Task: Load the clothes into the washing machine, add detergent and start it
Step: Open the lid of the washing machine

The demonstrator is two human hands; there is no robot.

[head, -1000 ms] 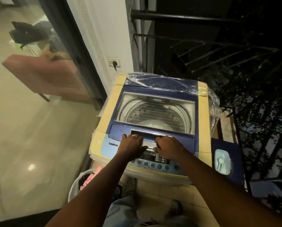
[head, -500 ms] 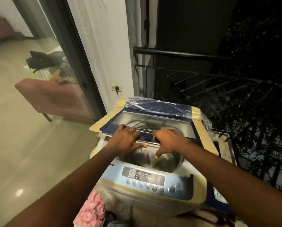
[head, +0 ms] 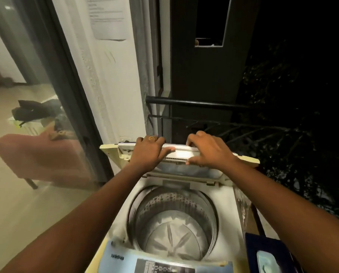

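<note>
Here, your left grip (head: pixel 149 149) and right grip (head: pixel 208 152) each clasped the raised lid (head: pixel 181 154), its edge running left-right at the far side; the empty drum (head: pixel 174 223) gaped nearer you, clothes unseen.

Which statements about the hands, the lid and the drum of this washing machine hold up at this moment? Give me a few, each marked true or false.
1. The left hand and the right hand both grip the lid. True.
2. The lid lies shut. False: it is raised, leaving the drum open.
3. The drum is loaded. False: it looks empty.
4. The left hand wears a ring. True.
</note>
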